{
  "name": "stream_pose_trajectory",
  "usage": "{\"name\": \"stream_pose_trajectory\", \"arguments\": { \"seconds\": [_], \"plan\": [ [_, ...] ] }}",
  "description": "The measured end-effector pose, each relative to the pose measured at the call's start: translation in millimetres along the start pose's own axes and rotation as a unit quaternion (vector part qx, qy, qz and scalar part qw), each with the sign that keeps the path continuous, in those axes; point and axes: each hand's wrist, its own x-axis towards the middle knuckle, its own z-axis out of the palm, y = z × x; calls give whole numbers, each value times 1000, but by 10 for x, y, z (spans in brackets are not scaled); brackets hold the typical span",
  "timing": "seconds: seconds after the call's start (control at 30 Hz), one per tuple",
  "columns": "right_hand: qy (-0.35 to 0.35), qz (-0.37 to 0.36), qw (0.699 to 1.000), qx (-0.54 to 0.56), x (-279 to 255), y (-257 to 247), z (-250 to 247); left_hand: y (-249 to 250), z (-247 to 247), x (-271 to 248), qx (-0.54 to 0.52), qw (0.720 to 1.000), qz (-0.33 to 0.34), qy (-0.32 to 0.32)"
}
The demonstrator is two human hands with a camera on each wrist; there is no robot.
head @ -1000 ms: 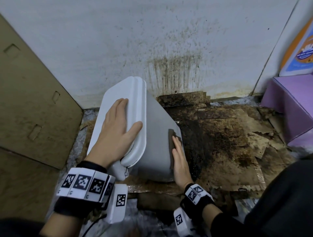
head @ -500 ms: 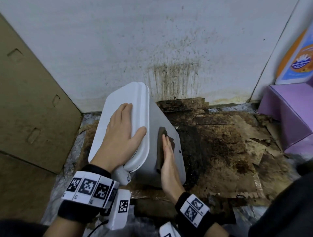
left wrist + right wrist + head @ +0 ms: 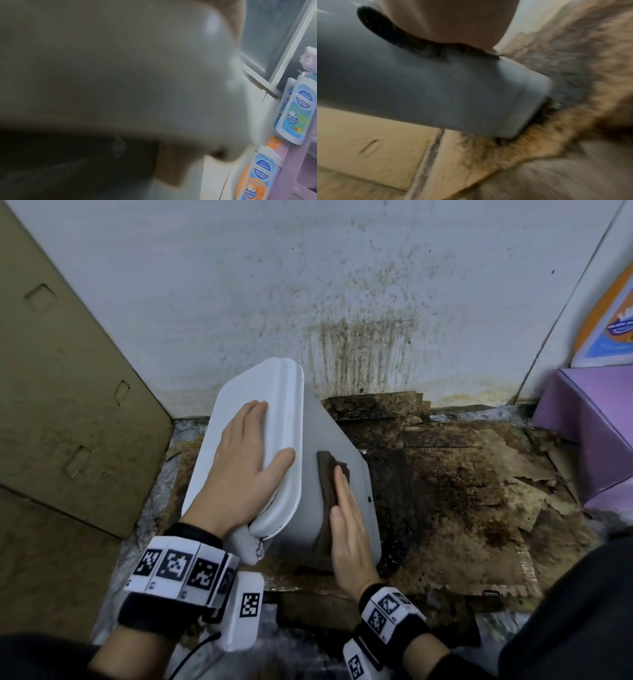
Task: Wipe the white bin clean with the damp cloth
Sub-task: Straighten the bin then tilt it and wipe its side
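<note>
At frame centre, the white bin (image 3: 346,474) was steadied by the flat left hand (image 3: 246,460) while the damp cloth (image 3: 327,474) was pressed under the straight-fingered right hand (image 3: 349,529); firm, overlapping strokes were advisable.

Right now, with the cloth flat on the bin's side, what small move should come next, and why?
Probably slide the right hand and dark cloth toward the bin side's unwiped far part, while the left hand rests flat on the lid, steadying it.

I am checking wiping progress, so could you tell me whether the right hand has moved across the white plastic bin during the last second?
Yes. The right hand, pressing the dark brown cloth, slid from the white plastic bin's right edge towards its lid.
</note>
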Motion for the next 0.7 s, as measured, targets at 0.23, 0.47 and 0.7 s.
{"name": "stream_pose_trajectory", "arguments": {
  "seconds": [0.23,0.47,0.7],
  "plan": [
    [16,160,987,15,-119,737,-170,68,30,8,8,1000,9,-4],
    [17,230,972,49,0,369,-190,166,74,26,32,999,7,0],
    [-5,76,990,117,-102,-720,47,160,107,46,39,999,18,2]
  ]
}}
